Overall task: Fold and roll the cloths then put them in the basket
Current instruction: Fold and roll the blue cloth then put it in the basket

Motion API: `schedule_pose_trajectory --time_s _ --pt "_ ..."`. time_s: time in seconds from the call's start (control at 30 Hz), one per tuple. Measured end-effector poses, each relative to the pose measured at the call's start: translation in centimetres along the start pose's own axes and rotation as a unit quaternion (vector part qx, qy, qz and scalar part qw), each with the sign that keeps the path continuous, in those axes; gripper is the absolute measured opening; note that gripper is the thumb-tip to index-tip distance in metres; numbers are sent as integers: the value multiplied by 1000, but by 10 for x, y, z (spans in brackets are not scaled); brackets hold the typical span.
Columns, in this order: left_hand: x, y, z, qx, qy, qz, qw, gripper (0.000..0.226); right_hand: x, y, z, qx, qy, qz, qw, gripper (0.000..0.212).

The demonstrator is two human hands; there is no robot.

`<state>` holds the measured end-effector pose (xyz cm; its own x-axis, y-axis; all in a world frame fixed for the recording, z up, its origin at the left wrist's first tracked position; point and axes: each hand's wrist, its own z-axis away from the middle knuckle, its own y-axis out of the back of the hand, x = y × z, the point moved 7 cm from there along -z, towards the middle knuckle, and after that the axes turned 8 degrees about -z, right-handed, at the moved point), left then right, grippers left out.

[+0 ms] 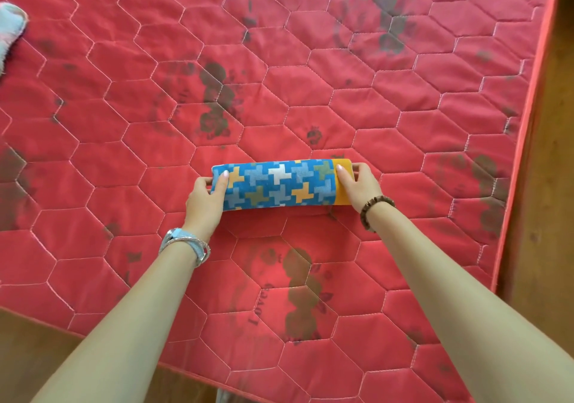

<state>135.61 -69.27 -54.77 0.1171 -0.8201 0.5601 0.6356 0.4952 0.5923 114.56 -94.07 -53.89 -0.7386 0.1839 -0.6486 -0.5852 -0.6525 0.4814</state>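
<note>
Clasping soft cylindrical cloth roll (279, 185)

A red quilted mattress (310, 29) fills most of the view, stitched in a pale hexagon pattern and printed with faded dark flowers (214, 104). Its piped edge (528, 116) runs down the right side. A brown wooden floor (553, 185) shows beyond that edge and at the lower left corner.

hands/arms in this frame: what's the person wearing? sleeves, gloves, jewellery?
No sleeves or gloves in view on either arm. Left hand: a pale blue band at the wrist, with silver bangles beside it. Right hand: a brown beaded bracelet at the wrist. No rings that I can make out.
</note>
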Motion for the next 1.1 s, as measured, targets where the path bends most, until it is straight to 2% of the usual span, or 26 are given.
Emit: schedule_pose_trajectory --time_s 0.1,0.23,0.3,0.43,0.57,0.73,0.9,0.97,1.03,1.1 --pt "3 2 -5 -22 13 28 999 45 -5 -4 1 -2 -12 -26 1000 52" --pt "6 -4 -8 -75 50 158 983 60 -9 -6 4 -2 -31 -81 996 58" --pt "6 -4 -5 -68 55 189 978 63 -10 -5 6 -1 -36 -99 994 59" --pt "15 2 14 -43 41 250 967 46 -17 6 20 -3 -11 -147 989 53" --pt "33 16 40 -50 22 304 951 40 -27 21 50 -1 12 -241 970 45" --pt "79 53 91 -97 -28 332 938 14 -56 44 112 -22 8 -333 942 58" --pt "121 102 153 -143 -39 343 927 22 -94 82 188 5 -6 -386 922 76" --pt "140 120 179 -151 -47 347 924 28 -111 100 218 22 -6 -401 916 63" --pt "160 141 203 -154 -56 352 922 31 -132 119 246 28 2 -407 913 40" --pt "183 161 230 -163 -70 352 919 29 -153 141 276 35 3 -420 907 35"
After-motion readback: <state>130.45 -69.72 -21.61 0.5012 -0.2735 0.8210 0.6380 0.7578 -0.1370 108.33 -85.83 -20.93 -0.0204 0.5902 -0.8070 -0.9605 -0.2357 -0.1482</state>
